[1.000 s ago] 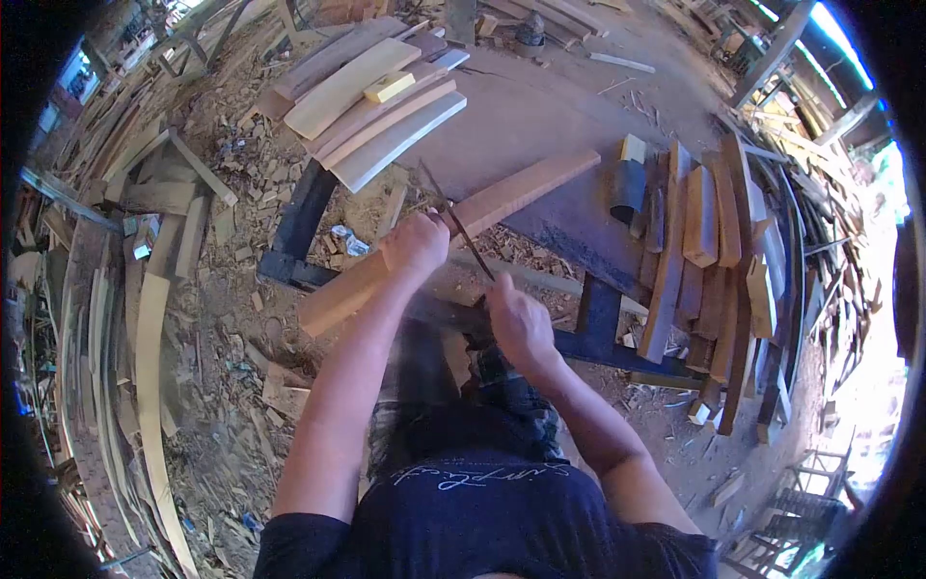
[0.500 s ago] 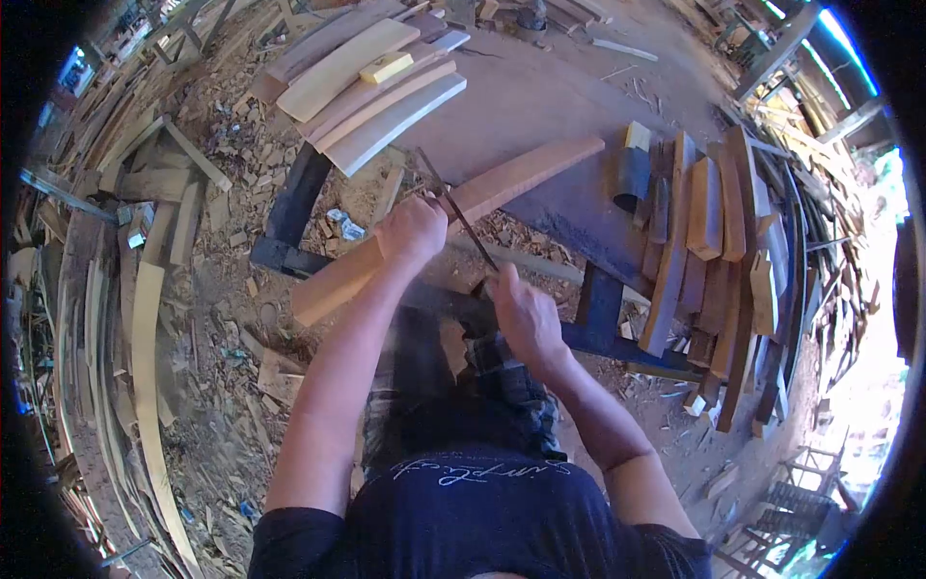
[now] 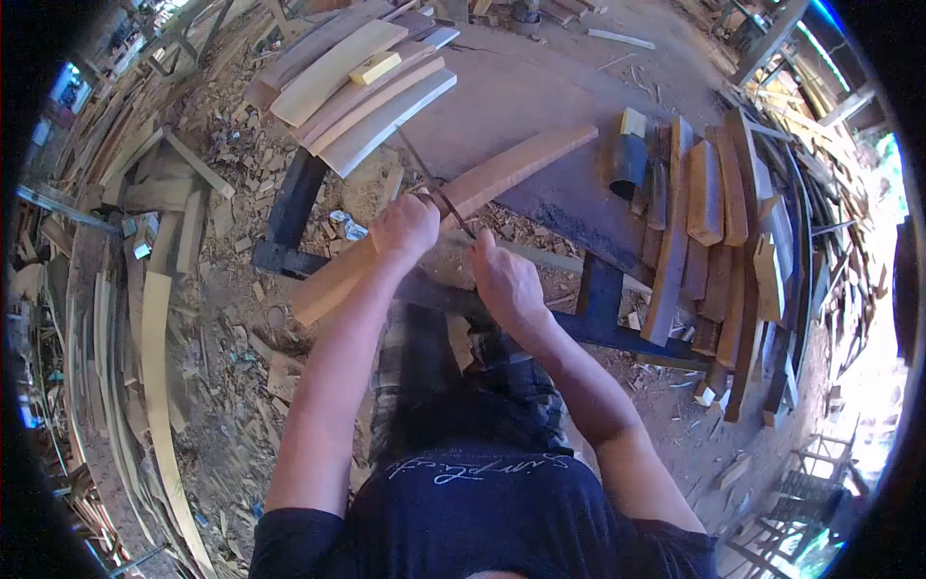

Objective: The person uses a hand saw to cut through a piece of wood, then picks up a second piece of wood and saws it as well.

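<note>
Timber, one length, reddish-brown (image 3: 521, 168): laid aslant over the near left corner of the table (image 3: 540, 106), one end over the bare top, the other beyond the near edge. Gripped from above near its middle by the left hand (image 3: 405, 228), fingers curled.

Thin dark tool (image 3: 421, 159), one: set crosswise upon the timber, just beside the left hand; its near end is clasped in the closed right hand (image 3: 508, 282).

Dark rounded piece (image 3: 629, 166), one: placed towards the right edge, a pale block (image 3: 633, 123) at its far end; whether it is hollow cannot be told.

Planks (image 3: 328, 96), several: stacked at the far left corner, a small yellow block (image 3: 374, 68) laid on them.

Wooden pieces (image 3: 703, 198), many: ranged along the right edge.

Silvery packet (image 3: 349, 225), crumpled: seen inside the dark frame (image 3: 294, 203) at the left, among wood chips; contents cannot be told.
</note>
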